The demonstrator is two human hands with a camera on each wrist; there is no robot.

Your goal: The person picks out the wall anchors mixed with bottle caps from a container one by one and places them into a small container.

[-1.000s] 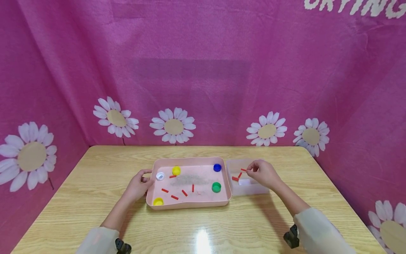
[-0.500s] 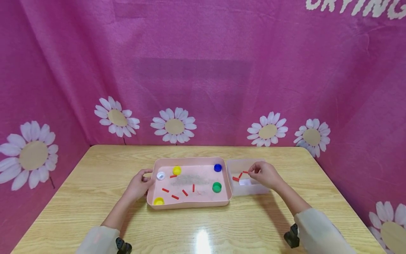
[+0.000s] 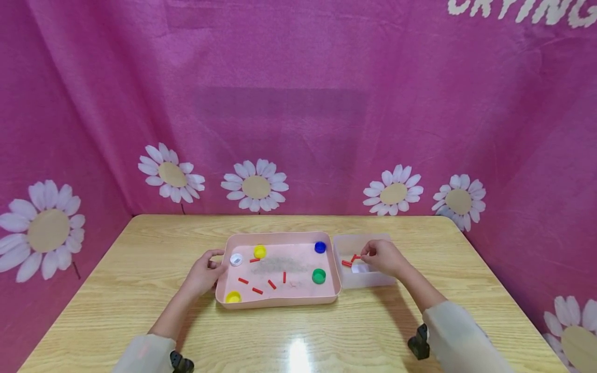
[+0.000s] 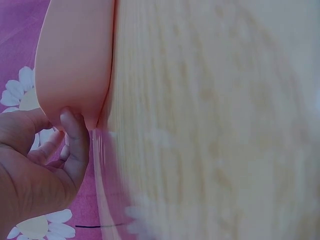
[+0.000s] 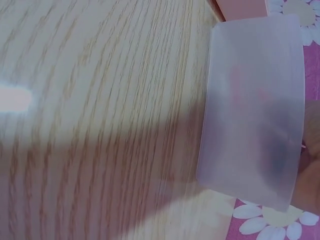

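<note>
At the left end of the pink tray (image 3: 280,301), my left hand (image 3: 204,272) grips the wall. The left wrist view shows the thumb and fingers of that left hand (image 4: 45,170) at the corner of the tray (image 4: 75,60). My right hand (image 3: 383,256) is over the translucent box (image 3: 368,280), pinching a small red stick (image 3: 357,257) between thumb and fingertips. Other red sticks (image 3: 346,263) lie in the box beside a white piece (image 3: 360,268). From the right wrist, the box wall (image 5: 250,120) hides most of the fingers.
Inside the tray are several loose red sticks (image 3: 257,291), a white cap (image 3: 236,259), two yellow caps (image 3: 259,252), a blue cap (image 3: 320,247) and a green cap (image 3: 319,276). Tray and box stand side by side on the wooden table (image 3: 261,342), before a magenta daisy curtain (image 3: 289,124).
My right hand has come lower into the box and slightly left, bringing the pinched red stick near the other sticks. The left hand keeps its grip on the tray.
</note>
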